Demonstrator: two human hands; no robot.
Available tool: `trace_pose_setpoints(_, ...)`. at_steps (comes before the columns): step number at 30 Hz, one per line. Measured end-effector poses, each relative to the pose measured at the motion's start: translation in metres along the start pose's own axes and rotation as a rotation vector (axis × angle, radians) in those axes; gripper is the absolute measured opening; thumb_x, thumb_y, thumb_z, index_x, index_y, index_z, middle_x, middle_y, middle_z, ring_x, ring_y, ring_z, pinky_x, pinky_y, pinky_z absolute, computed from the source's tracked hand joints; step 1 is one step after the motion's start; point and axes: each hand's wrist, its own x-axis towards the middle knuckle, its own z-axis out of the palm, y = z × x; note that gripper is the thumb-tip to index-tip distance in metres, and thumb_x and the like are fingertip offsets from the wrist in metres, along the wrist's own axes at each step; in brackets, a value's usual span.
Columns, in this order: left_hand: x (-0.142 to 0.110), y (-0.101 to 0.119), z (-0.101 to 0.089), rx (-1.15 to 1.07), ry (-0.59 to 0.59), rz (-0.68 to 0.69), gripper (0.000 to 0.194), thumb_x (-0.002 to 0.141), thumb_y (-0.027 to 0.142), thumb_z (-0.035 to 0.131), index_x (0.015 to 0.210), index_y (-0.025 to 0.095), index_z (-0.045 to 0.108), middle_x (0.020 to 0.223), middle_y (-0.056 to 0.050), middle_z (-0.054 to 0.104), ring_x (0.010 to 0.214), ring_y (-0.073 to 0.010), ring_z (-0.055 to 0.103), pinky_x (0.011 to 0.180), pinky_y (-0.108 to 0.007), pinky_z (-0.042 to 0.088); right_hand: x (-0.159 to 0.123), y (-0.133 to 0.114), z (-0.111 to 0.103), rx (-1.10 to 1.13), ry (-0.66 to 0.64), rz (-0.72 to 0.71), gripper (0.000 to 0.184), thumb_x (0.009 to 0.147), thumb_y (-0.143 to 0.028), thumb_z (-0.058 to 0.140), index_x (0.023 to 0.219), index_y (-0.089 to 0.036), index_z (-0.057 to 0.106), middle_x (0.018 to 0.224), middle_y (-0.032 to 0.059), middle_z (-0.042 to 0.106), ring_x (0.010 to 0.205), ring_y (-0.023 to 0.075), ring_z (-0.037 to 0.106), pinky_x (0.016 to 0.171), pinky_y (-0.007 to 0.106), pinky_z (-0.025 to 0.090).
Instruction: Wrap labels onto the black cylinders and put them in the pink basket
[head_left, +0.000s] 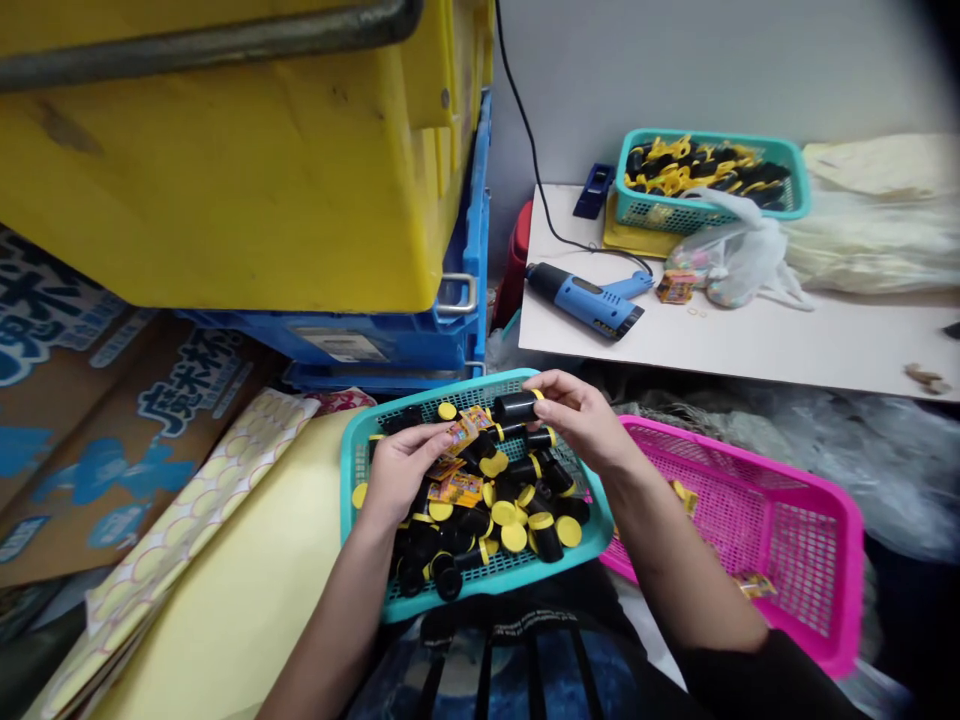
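Observation:
A turquoise basket (365, 575) rests on my lap, filled with small black tubes with yellow caps (546, 537) and a few orange printed packets (457, 489). Between the thumb and fingers of my left hand (403, 467) is an orange printed packet (466, 428), held over the basket. At the basket's far right side, my right hand (576, 413) grips a black tube (516, 406) by its yellow-capped end. The tube lies nearly level, its other end pointing toward the packet. The palm side of both hands is mostly hidden.
A pink basket (814, 485) with a few packets stands at right. On the white table (840, 350) lie a blue heat gun (589, 300), a plastic bag (750, 255) and another turquoise basket (799, 175) of yellow and black parts. Yellow (262, 190) and blue crates (405, 345) rise at left.

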Motion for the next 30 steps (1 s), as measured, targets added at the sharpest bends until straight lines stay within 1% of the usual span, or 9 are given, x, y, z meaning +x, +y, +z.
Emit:
trace_pose_setpoints(1,-0.001,0.001,0.001,0.032,-0.030,0.026,0.029,0.066,0.040,0.080,0.085,0.018,0.077,0.090,-0.007,0.076,0.085,-0.0199,0.069,0.081,-0.029,0.054,-0.001,-0.001,0.003,0.098,-0.013,0.016,0.044,0.071,-0.049,0.072,0.099,-0.017,0.059,0.084,0.0028,0.062,0.067,0.0119,0.058,0.067,0.028,0.051)
trace_pose_setpoints(3,-0.001,0.002,0.003,0.065,-0.058,0.069,0.030,0.068,0.041,0.078,0.086,0.018,0.077,0.093,-0.007,0.076,0.088,-0.0219,0.069,0.084,-0.032,0.054,-0.002,-0.002,0.010,0.151,-0.052,0.054,0.042,0.070,-0.047,0.074,0.096,-0.017,0.061,0.080,0.0018,0.061,0.063,0.0106,0.058,0.065,0.027,0.051)
trace_pose_setpoints(6,-0.002,0.000,0.003,0.059,-0.051,0.080,0.031,0.069,0.042,0.078,0.088,0.018,0.077,0.098,-0.008,0.075,0.090,-0.0226,0.069,0.085,-0.032,0.054,0.001,-0.002,0.015,0.100,-0.115,0.085,0.038,0.070,-0.045,0.075,0.090,-0.015,0.063,0.074,0.0011,0.060,0.061,0.0094,0.056,0.063,0.025,0.050)
trace_pose_setpoints(12,-0.002,-0.002,0.003,0.060,-0.090,0.068,0.029,0.072,0.042,0.076,0.091,0.020,0.078,0.100,-0.008,0.075,0.089,-0.0203,0.069,0.081,-0.028,0.055,0.003,0.003,0.008,-0.030,-0.190,0.206,0.040,0.072,-0.047,0.073,0.090,-0.013,0.064,0.069,0.0003,0.059,0.060,0.0082,0.053,0.059,0.022,0.044)
trace_pose_setpoints(15,-0.002,0.000,0.005,0.090,-0.108,0.064,0.030,0.071,0.042,0.077,0.090,0.019,0.078,0.100,-0.008,0.074,0.089,-0.0210,0.069,0.079,-0.028,0.056,0.002,0.007,0.008,-0.026,-0.160,0.221,0.040,0.073,-0.048,0.072,0.091,-0.013,0.064,0.072,0.0013,0.061,0.060,0.0084,0.054,0.060,0.023,0.045)
trace_pose_setpoints(18,-0.002,0.001,0.007,0.057,-0.119,0.033,0.032,0.072,0.043,0.075,0.094,0.020,0.077,0.104,-0.008,0.074,0.085,-0.0201,0.069,0.072,-0.026,0.058,0.001,0.011,0.011,0.018,-0.121,0.212,0.041,0.071,-0.047,0.074,0.091,-0.012,0.064,0.074,0.0019,0.062,0.060,0.0081,0.057,0.061,0.022,0.047)
trace_pose_setpoints(22,-0.002,0.004,0.007,0.062,-0.115,0.072,0.028,0.072,0.042,0.076,0.090,0.020,0.078,0.103,-0.008,0.073,0.089,-0.0203,0.069,0.071,-0.025,0.059,0.000,0.021,0.015,0.073,-0.072,0.239,0.046,0.070,-0.051,0.074,0.091,-0.011,0.063,0.068,0.0022,0.063,0.055,0.0089,0.058,0.056,0.021,0.048)
trace_pose_setpoints(26,-0.002,0.009,0.009,0.071,-0.112,0.087,0.029,0.072,0.043,0.075,0.089,0.020,0.078,0.102,-0.008,0.073,0.088,-0.0216,0.069,0.069,-0.027,0.060,-0.002,0.031,0.019,0.168,-0.032,0.280,0.048,0.069,-0.054,0.073,0.088,-0.011,0.063,0.061,0.0016,0.062,0.051,0.0093,0.058,0.052,0.019,0.048)
trace_pose_setpoints(30,-0.003,0.011,0.014,0.093,-0.100,0.135,0.031,0.071,0.038,0.076,0.096,0.020,0.076,0.104,-0.008,0.073,0.092,-0.0218,0.069,0.080,-0.031,0.059,-0.005,0.032,0.027,0.225,0.027,0.239,0.047,0.063,-0.050,0.079,0.088,-0.013,0.064,0.074,0.0028,0.066,0.057,0.0099,0.061,0.057,0.021,0.051)
